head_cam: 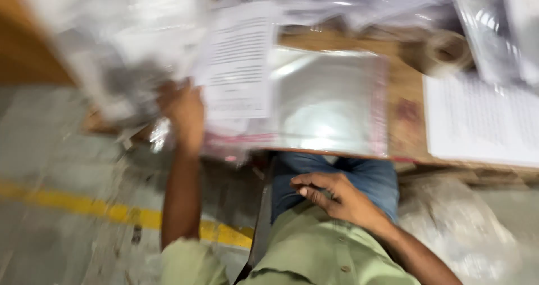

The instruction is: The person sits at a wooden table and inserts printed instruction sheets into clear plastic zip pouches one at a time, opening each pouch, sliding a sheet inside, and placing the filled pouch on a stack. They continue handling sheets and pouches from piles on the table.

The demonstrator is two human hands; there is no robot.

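The left hand point(182, 114) was raised at the left edge of the table point(407, 102), and it touched a bundle of clear bags point(112, 49) that hung above and left of that edge. The picture was much blurred by motion, so I cannot tell whether the fingers were clamped on the plastic or only pressed against it; the grip seemed closed, but this is a judgement. A printed sheet point(238, 60) stood just right of the hand, over the near left part of the table, with its long axis running away from the person and its text lines across. Beside it, more to the middle of the table, a flat clear bag point(331, 102) lay with its long side along the near edge and its pink strip at the right end. The right hand point(337, 198) rested on the lap below the near edge, fingers loosely curled together and holding nothing. It looked like the step of lifting or sorting the bundle at the table corner; a next move would need a firm hold, as thin plastic slips easily. A tape roll point(446, 49) sat at the far right of the table, and another sheet point(483, 122) lay at its right end.
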